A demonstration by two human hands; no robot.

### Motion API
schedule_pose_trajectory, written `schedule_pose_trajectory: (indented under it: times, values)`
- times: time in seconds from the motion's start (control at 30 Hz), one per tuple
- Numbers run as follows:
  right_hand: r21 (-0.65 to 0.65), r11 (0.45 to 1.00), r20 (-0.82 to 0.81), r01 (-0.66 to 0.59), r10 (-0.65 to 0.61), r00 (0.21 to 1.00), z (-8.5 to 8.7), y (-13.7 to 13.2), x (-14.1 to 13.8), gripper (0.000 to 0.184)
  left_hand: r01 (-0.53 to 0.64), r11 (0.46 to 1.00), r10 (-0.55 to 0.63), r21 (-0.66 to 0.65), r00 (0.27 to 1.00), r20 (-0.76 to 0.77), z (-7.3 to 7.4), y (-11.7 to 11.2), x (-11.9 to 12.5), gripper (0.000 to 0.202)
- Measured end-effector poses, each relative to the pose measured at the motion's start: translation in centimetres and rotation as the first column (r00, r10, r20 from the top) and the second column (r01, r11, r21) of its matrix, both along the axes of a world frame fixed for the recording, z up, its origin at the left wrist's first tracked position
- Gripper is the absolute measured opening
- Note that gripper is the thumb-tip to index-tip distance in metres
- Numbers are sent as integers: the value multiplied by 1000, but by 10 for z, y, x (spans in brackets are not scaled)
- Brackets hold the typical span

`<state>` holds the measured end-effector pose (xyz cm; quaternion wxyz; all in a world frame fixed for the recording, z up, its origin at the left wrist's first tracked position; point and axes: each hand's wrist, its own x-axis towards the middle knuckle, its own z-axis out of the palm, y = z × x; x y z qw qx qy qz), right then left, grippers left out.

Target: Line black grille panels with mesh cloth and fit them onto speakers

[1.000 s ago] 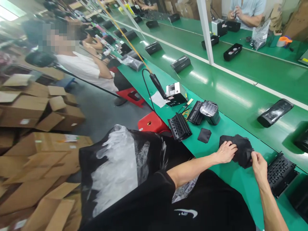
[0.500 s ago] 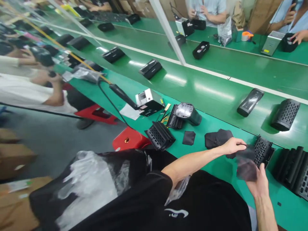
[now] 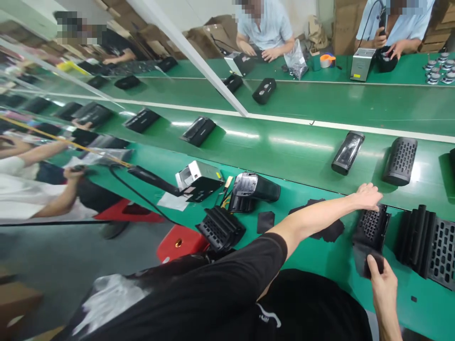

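Observation:
My left hand (image 3: 368, 196) reaches across the green bench and rests its curled fingers on the far end of a black perforated grille shell (image 3: 373, 226). My right hand (image 3: 382, 284) pinches a square of thin black cloth (image 3: 364, 258) at the shell's near end. A pile of black cloth pieces (image 3: 329, 227) lies under my left forearm. One separate small black cloth square (image 3: 265, 221) lies further left.
A stack of black grille shells (image 3: 432, 244) lies to the right, another (image 3: 220, 229) to the left near a dark speaker body (image 3: 254, 189) and a small silver-and-black box (image 3: 199, 179). Speakers (image 3: 347, 151) ride the green conveyor (image 3: 291, 142). Other people work across the line and at left.
My view swung right. My left hand left the cloth pile and moved right onto the grille shell. My right hand brought one cloth piece to the shell's near end.

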<state>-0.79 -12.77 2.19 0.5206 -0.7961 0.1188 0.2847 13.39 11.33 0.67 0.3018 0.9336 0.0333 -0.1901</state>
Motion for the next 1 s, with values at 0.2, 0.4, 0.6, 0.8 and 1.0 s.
schedule_pose_trajectory:
  times: [0.2, 0.4, 0.6, 0.8, 1.0]
  values:
    - [-90, 977, -41, -195, 192, 981, 24, -19, -4, 73, 42, 988, -59, -151, 992, -110, -7, 14, 14, 21]
    - [60, 900, 21, -431, 430, 902, 89, -4, 21, 58, -127, 793, 60, -595, 990, -132, 9, 59, -43, 23]
    - [349, 784, 181, -514, 481, 858, 142, 52, 42, 44, -555, 61, 361, -829, 787, -500, 14, 39, -148, 44]
    - [10, 797, -56, -604, 604, 795, 72, 55, 45, 60, -578, -289, 449, -763, 622, -641, 12, 5, -204, 49]
    - [-254, 649, -112, -717, 717, 688, 58, 31, 39, 59, -546, -341, 508, -765, 578, -639, 19, -5, -230, 51]
